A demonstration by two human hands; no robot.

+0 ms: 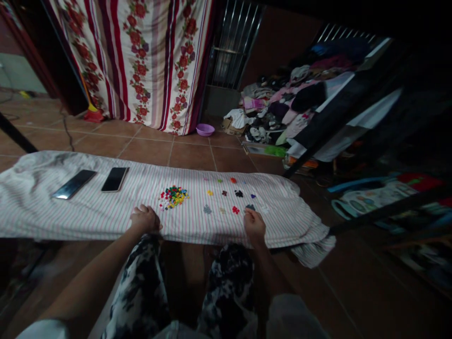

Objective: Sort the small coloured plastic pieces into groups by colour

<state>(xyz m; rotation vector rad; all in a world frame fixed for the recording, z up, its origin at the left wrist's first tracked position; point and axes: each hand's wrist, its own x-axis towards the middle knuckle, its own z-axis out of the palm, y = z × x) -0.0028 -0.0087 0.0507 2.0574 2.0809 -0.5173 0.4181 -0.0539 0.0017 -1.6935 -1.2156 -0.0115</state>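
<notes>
A mixed pile of small coloured pieces (174, 197) lies on the striped cloth (190, 230). To its right are small groups sorted by colour, among them grey pieces (207, 209), red pieces (235, 210), black pieces (239, 193) and yellow pieces (210, 192). My left hand (145, 219) rests at the cloth's near edge, left of and below the mixed pile, its fingers curled; what they hold, if anything, is hidden. My right hand (254, 226) has its fingertips pinched at the dark grey-blue pieces (250, 207); anything between them is too small to tell.
Two phones, one (75, 184) at the far left and another (115, 179) beside it, lie on the cloth. Beyond are a purple basin (205, 130), a floral curtain (151, 66) and heaped clothes (282, 103). Dark metal bars (300, 165) stand at the right.
</notes>
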